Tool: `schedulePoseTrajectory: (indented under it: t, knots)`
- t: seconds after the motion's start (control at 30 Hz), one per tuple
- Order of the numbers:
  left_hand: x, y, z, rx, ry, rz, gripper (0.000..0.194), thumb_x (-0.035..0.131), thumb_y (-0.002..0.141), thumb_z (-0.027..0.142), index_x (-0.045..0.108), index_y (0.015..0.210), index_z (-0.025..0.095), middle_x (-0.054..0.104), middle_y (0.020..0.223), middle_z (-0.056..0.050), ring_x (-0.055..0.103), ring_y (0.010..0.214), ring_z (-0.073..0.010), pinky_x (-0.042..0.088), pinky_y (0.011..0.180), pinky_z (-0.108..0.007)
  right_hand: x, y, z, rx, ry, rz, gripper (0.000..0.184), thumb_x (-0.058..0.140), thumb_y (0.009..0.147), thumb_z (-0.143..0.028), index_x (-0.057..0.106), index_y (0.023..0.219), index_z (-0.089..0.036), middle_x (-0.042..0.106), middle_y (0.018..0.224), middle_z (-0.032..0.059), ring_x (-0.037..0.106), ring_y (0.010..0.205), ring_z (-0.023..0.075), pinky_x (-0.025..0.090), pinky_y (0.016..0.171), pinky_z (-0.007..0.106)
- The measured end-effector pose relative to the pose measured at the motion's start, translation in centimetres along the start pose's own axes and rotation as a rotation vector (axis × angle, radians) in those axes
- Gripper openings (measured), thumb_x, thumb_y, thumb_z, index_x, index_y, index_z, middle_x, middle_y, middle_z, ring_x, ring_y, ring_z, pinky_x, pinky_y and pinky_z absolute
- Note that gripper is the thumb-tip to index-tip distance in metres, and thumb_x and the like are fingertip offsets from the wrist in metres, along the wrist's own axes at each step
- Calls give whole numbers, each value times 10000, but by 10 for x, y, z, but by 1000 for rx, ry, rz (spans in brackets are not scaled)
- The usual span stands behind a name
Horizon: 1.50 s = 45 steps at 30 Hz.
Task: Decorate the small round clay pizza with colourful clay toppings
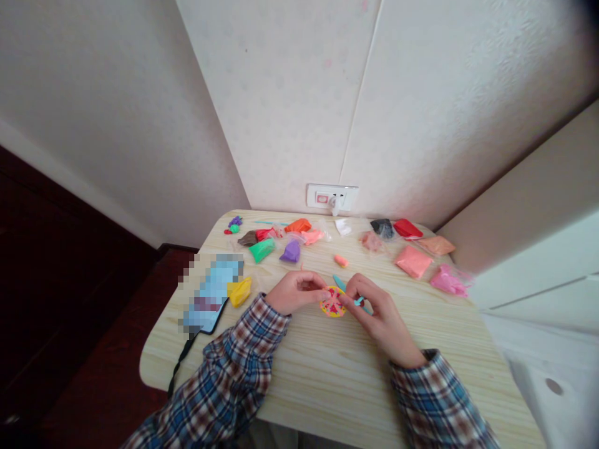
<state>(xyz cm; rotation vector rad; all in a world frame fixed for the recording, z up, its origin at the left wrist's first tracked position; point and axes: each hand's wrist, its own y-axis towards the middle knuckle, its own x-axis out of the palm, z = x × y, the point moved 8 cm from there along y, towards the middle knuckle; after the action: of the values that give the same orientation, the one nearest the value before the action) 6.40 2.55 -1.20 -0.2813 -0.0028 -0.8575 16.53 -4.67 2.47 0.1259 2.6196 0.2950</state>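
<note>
Above the middle of the table, a small round clay disc (334, 307) has a yellow rim and a face of pink and dark red pieces. My left hand (297, 292) is closed, pinching the disc's left edge between thumb and fingers. At the right edge, my right hand (381, 318) has its thumb and fingers closed on the disc. A light blue modelling tool (339, 283) passes behind my right fingers; whether it is held or lies on the table I cannot tell. Beyond the disc lies a small orange-pink clay piece (341, 260).
Bags of clay lie along the back, among them green (262, 251), purple (291, 252), red (408, 229) and salmon (413, 262). On the left are a yellow bag (240, 292) and a phone (218, 290) with a strap. A wall socket (332, 197) sits behind the table (327, 386).
</note>
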Motion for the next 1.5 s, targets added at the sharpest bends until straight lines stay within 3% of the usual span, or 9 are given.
schedulePoseTrajectory:
  t: [0.27, 0.57, 1.23, 1.4, 1.5]
  knots:
    - [6, 0, 3, 38, 16, -48, 436, 758, 552, 506, 590, 663, 119, 590, 641, 14, 517, 625, -98, 406, 636, -230, 7, 1, -4, -6, -39, -72, 365, 454, 880, -429, 487, 608, -188, 475, 635, -3, 444, 626, 136, 335, 596, 270]
    - [25, -6, 5, 43, 5, -205, 452, 728, 590, 540, 609, 690, 116, 577, 653, 9, 505, 638, -106, 393, 633, -225, 5, -1, -2, 25, 98, -53, 386, 425, 893, -438, 445, 600, -186, 446, 640, -9, 432, 632, 125, 332, 596, 254]
    - [33, -12, 12, 87, 70, -291, 467, 695, 605, 578, 631, 648, 118, 600, 613, -8, 533, 594, -113, 432, 600, -218, 13, -2, -9, -28, 157, -96, 395, 417, 903, -358, 371, 549, -189, 415, 583, -23, 396, 593, 114, 308, 571, 254]
    - [29, -9, 5, 75, 43, -234, 489, 687, 602, 593, 669, 705, 116, 642, 654, -20, 557, 622, -121, 437, 617, -220, 7, -2, -5, 4, 160, -47, 349, 439, 888, -394, 447, 605, -191, 466, 630, -9, 442, 623, 126, 343, 579, 255]
    - [21, -7, 4, 77, 27, -155, 489, 693, 601, 586, 692, 735, 116, 676, 708, -42, 594, 668, -149, 462, 641, -238, -2, -2, 12, 107, 131, 63, 246, 467, 866, -430, 520, 806, -198, 506, 684, -6, 459, 616, 132, 363, 557, 249]
